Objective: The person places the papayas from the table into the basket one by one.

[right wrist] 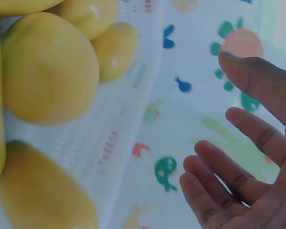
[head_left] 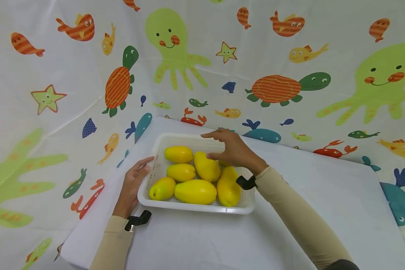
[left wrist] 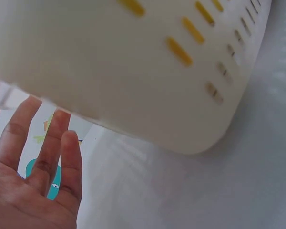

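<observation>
A white plastic basket (head_left: 195, 207) with slotted walls holds several smooth yellow fruits (head_left: 195, 192), long and rounded like papayas or mangoes. Beside its left wall is my left hand (head_left: 132, 183), fingers extended along the rim. The left wrist view shows that hand (left wrist: 38, 176) with loose, parted fingers close to the outer basket wall (left wrist: 109, 71). Over the back right of the basket hovers my right hand (head_left: 234, 150), thumb and fingers spread apart with nothing between them. It partly hides one fruit at the right. In the right wrist view its fingers are apart from the fruits (right wrist: 50, 69).
The basket stands on a table with a white cover (head_left: 324, 195). Behind and to the left hangs a white curtain (head_left: 195, 33) printed with sea animals. Dark wrist cameras sit on both wrists, the right one (head_left: 246, 182) overlapping the basket's right side.
</observation>
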Action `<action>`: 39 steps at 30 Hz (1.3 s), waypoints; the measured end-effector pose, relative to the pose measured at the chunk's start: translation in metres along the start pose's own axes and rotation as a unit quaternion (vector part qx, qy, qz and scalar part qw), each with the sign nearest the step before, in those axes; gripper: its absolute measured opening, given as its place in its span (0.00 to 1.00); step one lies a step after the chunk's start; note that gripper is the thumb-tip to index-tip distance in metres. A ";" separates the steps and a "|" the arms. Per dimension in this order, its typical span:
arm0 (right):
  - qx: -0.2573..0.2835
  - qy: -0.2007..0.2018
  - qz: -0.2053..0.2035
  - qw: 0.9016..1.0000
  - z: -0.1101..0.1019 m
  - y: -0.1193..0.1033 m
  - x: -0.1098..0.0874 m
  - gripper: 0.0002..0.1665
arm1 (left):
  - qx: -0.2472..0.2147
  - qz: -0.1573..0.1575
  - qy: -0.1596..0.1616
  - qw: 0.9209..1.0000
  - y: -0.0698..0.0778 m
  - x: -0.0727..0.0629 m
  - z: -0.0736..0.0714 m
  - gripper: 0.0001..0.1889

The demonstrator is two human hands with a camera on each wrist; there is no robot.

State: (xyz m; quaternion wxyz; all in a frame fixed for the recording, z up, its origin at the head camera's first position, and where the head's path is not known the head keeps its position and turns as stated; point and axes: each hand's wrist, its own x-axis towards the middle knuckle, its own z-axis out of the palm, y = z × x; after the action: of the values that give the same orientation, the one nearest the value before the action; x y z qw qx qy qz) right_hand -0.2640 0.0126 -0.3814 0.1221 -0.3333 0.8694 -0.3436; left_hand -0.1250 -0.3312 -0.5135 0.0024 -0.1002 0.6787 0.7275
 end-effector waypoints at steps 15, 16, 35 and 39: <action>0.016 0.103 0.100 0.989 -0.010 0.064 -0.083 0.41 | 0.000 -0.004 0.001 1.000 0.001 0.000 0.001 0.33; 0.024 0.106 0.114 0.987 -0.008 0.069 -0.087 0.42 | 0.002 -0.004 0.000 1.000 0.001 0.000 0.001 0.33; 0.214 0.130 0.159 0.955 0.037 0.113 -0.112 0.31 | 0.033 0.008 0.014 0.999 0.000 0.000 0.002 0.32; 0.229 0.135 0.157 0.951 0.040 0.115 -0.113 0.31 | 0.040 0.012 0.020 0.999 -0.001 0.000 0.002 0.31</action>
State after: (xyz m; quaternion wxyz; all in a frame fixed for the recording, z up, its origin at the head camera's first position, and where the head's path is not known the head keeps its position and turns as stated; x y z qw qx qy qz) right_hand -0.2184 0.1294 -0.4910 0.1285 -0.1063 0.8171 -0.5518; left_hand -0.1252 -0.3294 -0.5141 -0.0154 -0.1064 0.7081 0.6979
